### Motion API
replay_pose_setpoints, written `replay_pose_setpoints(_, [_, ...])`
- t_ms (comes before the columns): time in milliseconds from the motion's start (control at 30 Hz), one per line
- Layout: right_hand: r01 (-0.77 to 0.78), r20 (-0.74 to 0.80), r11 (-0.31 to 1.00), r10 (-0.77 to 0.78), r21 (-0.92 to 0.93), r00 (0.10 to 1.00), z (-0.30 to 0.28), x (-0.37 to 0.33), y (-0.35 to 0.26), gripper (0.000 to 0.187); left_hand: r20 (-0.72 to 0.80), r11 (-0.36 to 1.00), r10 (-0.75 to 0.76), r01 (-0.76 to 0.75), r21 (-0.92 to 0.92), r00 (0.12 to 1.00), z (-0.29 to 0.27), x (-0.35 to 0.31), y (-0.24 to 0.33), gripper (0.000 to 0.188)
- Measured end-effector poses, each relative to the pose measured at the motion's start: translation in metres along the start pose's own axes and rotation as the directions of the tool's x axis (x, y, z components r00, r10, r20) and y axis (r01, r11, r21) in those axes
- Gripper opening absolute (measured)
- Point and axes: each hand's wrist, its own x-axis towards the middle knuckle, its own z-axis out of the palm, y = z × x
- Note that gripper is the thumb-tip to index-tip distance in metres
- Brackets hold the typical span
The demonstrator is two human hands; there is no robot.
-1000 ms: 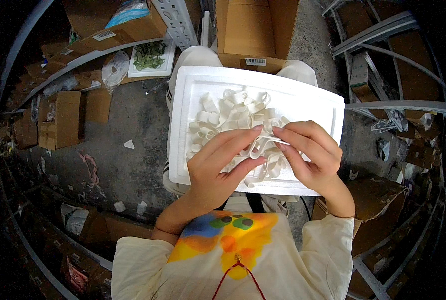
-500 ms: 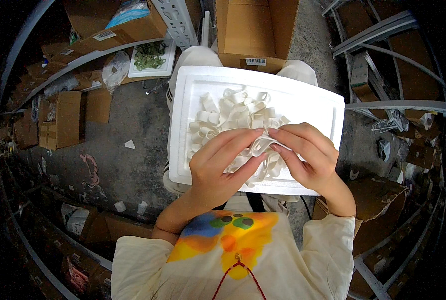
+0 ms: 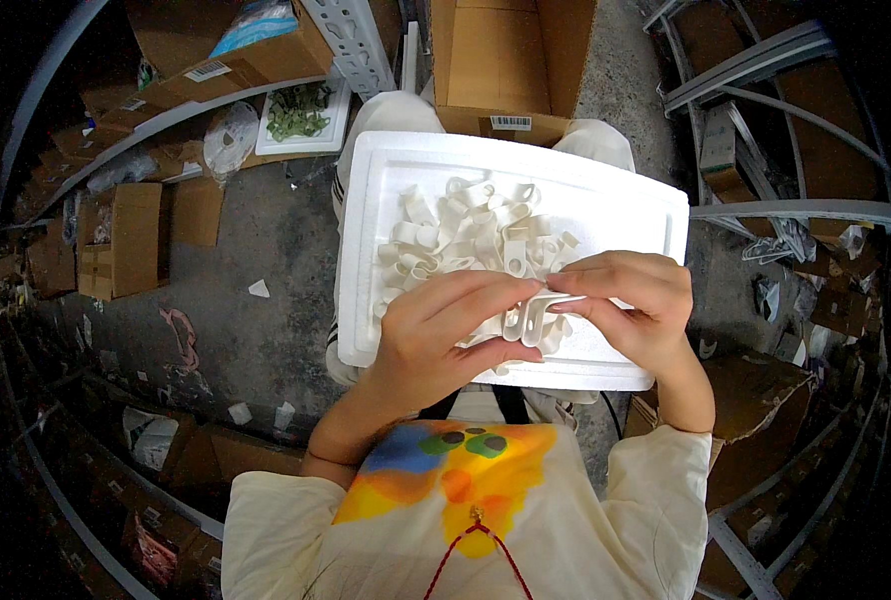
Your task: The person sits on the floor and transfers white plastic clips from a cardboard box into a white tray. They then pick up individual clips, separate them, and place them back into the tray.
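A white foam lid [image 3: 631,215] lies across my lap and bears a loose heap of white looped strips [image 3: 476,225]. Over the near right part of the heap, both hands meet at a bent white strip [image 3: 534,318] with a slot in it. My left hand [image 3: 446,325] pinches its left side between fingers and thumb. From the other side, my right hand [image 3: 631,300] grips the strip's upper right end, thumb below and fingers above. The fingertips partly cover the strip, and my hands hide some of the heap beneath.
Beyond my knees stands an open cardboard box [image 3: 506,60]. A white tray of green strips [image 3: 301,115] sits at the upper left, beside metal shelving [image 3: 351,40]. More racks [image 3: 786,210] and boxes line the right. Paper scraps [image 3: 259,289] lie on the concrete floor.
My right hand has shifted slightly right and down, drawing the strip's end outward. The strip is now folded more sharply between my hands, and my left thumb has moved lower.
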Motion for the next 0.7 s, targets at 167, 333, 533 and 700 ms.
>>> replay_pose_setpoints(167, [-0.009, -0.014, 1.0, 0.009, 0.021, 1.0, 0.0009, -0.0002, 0.0015, 0.014, 0.014, 1.0, 0.026, -0.026, 0.012, 1.0, -0.0013, 0.0013, -0.0004, 0.049])
replay_pose_setpoints(333, [-0.021, -0.032, 0.999, 0.022, 0.03, 0.999, 0.0023, 0.0007, -0.0001, 0.014, -0.032, 0.999, 0.041, -0.041, 0.015, 0.999, 0.0006, 0.0035, 0.001, 0.046])
replay_pose_setpoints(533, [-0.007, -0.056, 1.0, 0.007, 0.013, 0.998, 0.004, -0.0006, 0.0027, 0.015, -0.048, 0.998, 0.061, -0.06, 0.025, 0.997, 0.0028, 0.0039, -0.0007, 0.045])
replay_pose_setpoints(700, [0.002, -0.073, 1.0, -0.002, -0.012, 0.997, 0.006, -0.0018, 0.0036, 0.014, -0.045, 0.997, 0.056, -0.054, 0.046, 0.997, 0.0047, 0.0027, -0.0019, 0.046])
